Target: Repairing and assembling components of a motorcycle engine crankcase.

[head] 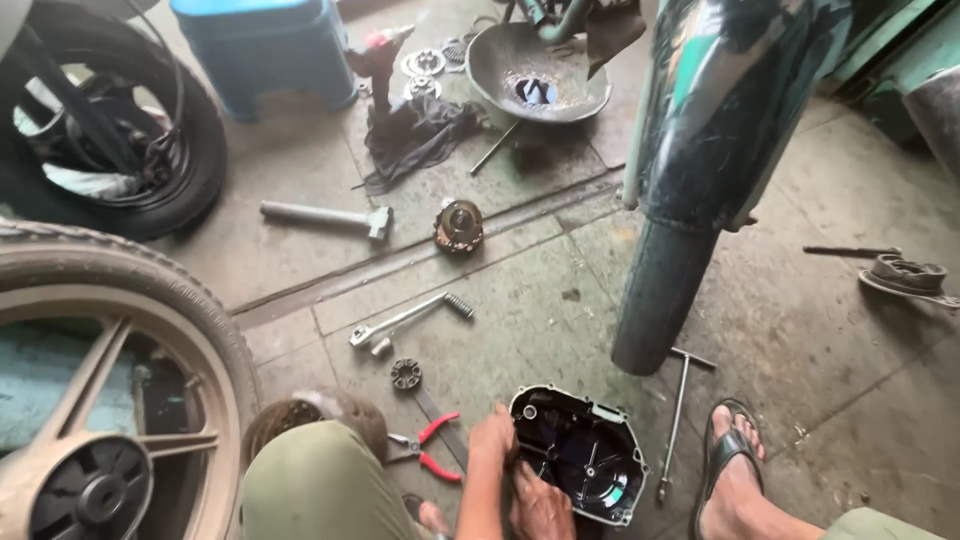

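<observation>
Looking down, we see our left hand [493, 432] gripping the near-left edge of a black engine cover [580, 452] on the floor, while our right hand [540, 505] rests on its near edge (we cannot tell its grip). Red pliers [432, 450] lie just left; a motorbike tyre [660, 295] stands behind.

Lighting: you have soft, even daylight; faint shadows, slight motion blur, wide-angle bending at edges, no glare.

Black engine cover [580, 455] (open side up) on floor
</observation>
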